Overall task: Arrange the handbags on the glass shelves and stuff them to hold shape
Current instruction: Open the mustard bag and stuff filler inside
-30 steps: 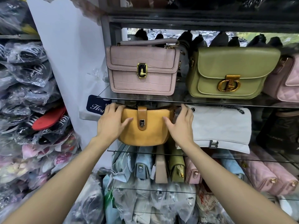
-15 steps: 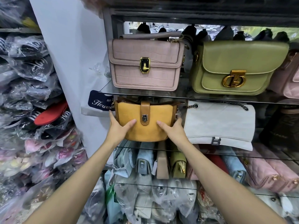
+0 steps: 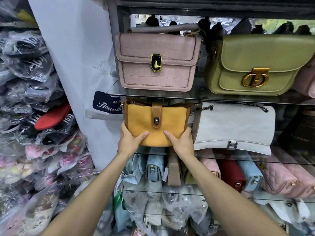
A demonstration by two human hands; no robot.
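Observation:
A mustard-yellow handbag [image 3: 150,123] with a brown strap and metal clasp stands upright at the left end of the second glass shelf [image 3: 255,160]. My left hand [image 3: 130,139] grips its lower left corner, thumb across the front. My right hand [image 3: 182,141] grips the lower right corner the same way. A white quilted bag [image 3: 235,126] with a chain sits just right of it. On the upper glass shelf [image 3: 238,99] stand a pink croc-pattern bag [image 3: 156,62] and an olive-green bag [image 3: 255,65].
Below the second shelf, several small bags [image 3: 238,178] stand packed side by side, and plastic-wrapped bags [image 3: 163,206] fill the lower shelves. Stacks of bagged slippers [image 3: 34,116] fill the left. A white wall panel [image 3: 75,57] and a dark label [image 3: 107,103] border the shelf.
My hands slid down from the yellow bag's upper sides to its bottom corners. The bag sits more upright on the shelf, its top just under the upper glass.

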